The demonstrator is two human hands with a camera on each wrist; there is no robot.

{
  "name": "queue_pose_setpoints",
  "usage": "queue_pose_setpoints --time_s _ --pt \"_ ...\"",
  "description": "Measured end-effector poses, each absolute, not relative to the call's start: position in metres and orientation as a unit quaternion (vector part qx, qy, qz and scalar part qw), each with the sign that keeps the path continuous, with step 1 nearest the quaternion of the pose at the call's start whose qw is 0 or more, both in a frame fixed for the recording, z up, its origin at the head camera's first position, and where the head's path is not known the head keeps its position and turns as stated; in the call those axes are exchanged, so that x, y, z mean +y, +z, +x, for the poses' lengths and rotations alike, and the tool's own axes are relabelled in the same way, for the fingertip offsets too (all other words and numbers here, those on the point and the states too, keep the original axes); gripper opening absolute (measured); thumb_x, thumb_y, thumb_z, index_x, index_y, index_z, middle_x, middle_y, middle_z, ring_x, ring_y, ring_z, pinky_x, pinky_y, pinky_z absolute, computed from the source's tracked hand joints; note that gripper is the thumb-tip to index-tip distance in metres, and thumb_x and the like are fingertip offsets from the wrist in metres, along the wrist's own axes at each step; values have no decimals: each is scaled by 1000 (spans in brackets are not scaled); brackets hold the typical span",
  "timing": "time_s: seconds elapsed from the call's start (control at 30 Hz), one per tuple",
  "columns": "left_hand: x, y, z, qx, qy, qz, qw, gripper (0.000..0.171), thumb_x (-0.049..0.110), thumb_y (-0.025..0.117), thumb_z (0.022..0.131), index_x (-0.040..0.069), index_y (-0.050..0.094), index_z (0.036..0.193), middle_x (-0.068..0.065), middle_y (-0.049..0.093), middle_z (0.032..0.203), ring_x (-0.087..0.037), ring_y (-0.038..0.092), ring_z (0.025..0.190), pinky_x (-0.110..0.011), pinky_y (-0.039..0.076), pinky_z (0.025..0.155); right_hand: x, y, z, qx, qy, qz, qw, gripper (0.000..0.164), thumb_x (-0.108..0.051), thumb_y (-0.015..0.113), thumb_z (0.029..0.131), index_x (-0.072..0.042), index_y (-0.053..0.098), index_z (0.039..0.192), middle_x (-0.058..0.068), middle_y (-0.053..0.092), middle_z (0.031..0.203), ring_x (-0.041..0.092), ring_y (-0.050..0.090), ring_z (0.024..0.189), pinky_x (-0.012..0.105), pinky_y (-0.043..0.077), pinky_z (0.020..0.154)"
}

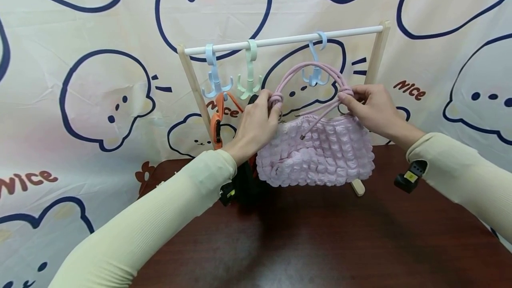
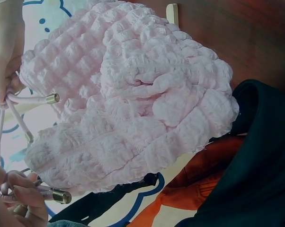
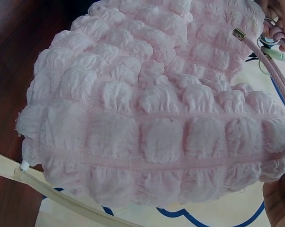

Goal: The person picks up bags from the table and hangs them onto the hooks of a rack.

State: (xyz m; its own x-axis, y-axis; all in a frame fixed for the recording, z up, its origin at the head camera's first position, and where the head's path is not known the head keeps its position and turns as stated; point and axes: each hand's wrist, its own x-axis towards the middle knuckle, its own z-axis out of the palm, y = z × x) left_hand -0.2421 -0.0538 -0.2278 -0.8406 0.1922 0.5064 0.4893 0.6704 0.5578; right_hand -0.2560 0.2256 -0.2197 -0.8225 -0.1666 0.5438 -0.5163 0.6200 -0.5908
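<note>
A pink puffy handbag (image 1: 316,154) hangs between both hands in front of a small rack, its rope handle (image 1: 308,65) arching upward. At the handle's left knot, the left hand (image 1: 256,121) pinches the cord. My right hand (image 1: 374,108) grips the right knot with thumb and fingers. Loose cord ends with metal tips dangle over the bag's front. In the left wrist view the bag's quilted side (image 2: 133,94) fills the middle, and the right wrist view shows its bubbled end (image 3: 147,123) up close. Behind the bag, a blue hook hanger (image 1: 316,72) hangs from the rail.
The white rail (image 1: 288,39) on wooden posts also carries a blue hanger (image 1: 214,74) and a green hanger (image 1: 250,72) at left. An orange strap (image 1: 218,119) hangs from the left hanger, beside a dark bag (image 1: 248,186). Below is a brown tabletop (image 1: 320,239).
</note>
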Motion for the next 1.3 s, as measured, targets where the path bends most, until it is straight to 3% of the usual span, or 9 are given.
queue_pose_setpoints --time_s 0.53,0.93,1.3 --pt "-49 -230 -247 -887 -356 -200 215 23 31 49 107 10 55 116 -4 55 85 -21 55 75 -34 44 69 224 -224 -258 -874 397 188 208 30 -25 62 102 1 73 110 -5 66 74 9 57 63 21 47 53" --pt "-49 -226 -248 -894 -348 -194 203 26 31 50 107 9 56 119 -5 58 87 -19 54 70 -31 42 62 223 -225 -258 -885 380 178 199 31 -29 61 102 -2 74 106 -4 66 74 10 57 62 24 48 50" --pt "-52 -225 -247 -903 -338 -185 189 27 32 50 107 10 57 120 -6 59 91 -21 56 76 -33 44 67 222 -229 -258 -892 371 177 187 30 -29 61 102 -2 74 107 3 67 77 10 56 61 25 47 50"
